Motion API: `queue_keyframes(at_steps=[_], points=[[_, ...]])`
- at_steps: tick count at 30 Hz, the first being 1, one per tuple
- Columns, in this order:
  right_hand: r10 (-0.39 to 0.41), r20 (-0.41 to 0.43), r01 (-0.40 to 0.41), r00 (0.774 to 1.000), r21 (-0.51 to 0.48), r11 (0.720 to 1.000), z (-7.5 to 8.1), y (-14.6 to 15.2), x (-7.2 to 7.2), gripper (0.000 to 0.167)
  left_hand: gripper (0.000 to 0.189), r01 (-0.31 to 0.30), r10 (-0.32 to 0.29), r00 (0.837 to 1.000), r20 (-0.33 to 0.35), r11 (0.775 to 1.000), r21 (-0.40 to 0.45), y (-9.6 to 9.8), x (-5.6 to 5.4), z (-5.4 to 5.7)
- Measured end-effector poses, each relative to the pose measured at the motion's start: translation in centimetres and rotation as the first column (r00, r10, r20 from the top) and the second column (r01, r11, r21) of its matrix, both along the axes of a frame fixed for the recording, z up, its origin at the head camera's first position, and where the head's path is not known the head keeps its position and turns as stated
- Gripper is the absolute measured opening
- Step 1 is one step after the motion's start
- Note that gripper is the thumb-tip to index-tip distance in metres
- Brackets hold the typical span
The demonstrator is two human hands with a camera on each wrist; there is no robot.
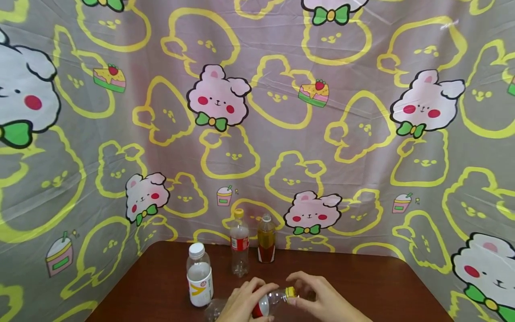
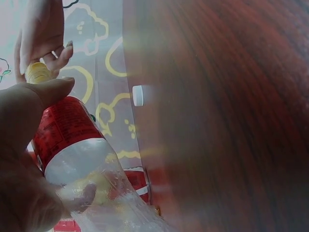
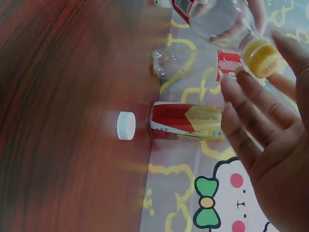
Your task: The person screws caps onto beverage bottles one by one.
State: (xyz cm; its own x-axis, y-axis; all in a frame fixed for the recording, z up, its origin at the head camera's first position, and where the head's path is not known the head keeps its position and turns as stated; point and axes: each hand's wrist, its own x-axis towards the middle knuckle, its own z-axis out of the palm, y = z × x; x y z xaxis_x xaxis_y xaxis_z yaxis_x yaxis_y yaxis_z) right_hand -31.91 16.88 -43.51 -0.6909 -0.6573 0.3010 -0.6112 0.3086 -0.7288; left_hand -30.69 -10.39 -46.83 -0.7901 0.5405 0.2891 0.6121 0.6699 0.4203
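My left hand grips a clear plastic bottle with a red and white label, held tilted above the table. Its neck points right, toward my right hand. A yellow cap sits on the bottle's mouth. In the right wrist view the thumb and spread fingers stand around the yellow cap without a visible pinch. Whether a fingertip touches it is hard to tell. The left wrist view shows the left thumb lying along the red label.
A white-capped bottle stands left on the brown table. Behind are a yellow-capped clear bottle and an uncapped bottle of amber drink. A loose white cap lies on the table. Patterned cloth surrounds it.
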Motion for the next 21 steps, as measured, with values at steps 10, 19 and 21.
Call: queue_keyframes(at_steps=[10,19,21], points=[[0.048,0.093,-0.043,0.995,-0.051,0.998,-0.02,0.38,-0.07,0.014,0.059,0.021,-0.021,1.0,0.009,1.0,0.014,0.06,-0.08,-0.15],[0.011,0.138,-0.003,0.99,-0.063,0.998,-0.44,0.15,-0.15,0.016,0.058,0.024,-0.025,0.999,0.031,0.999,0.021,0.14,0.03,-0.2],[0.013,0.081,-0.008,0.997,-0.069,0.998,-0.67,0.11,-0.18,0.015,0.059,0.015,-0.015,0.999,0.034,1.0,0.015,0.19,0.04,-0.14]])
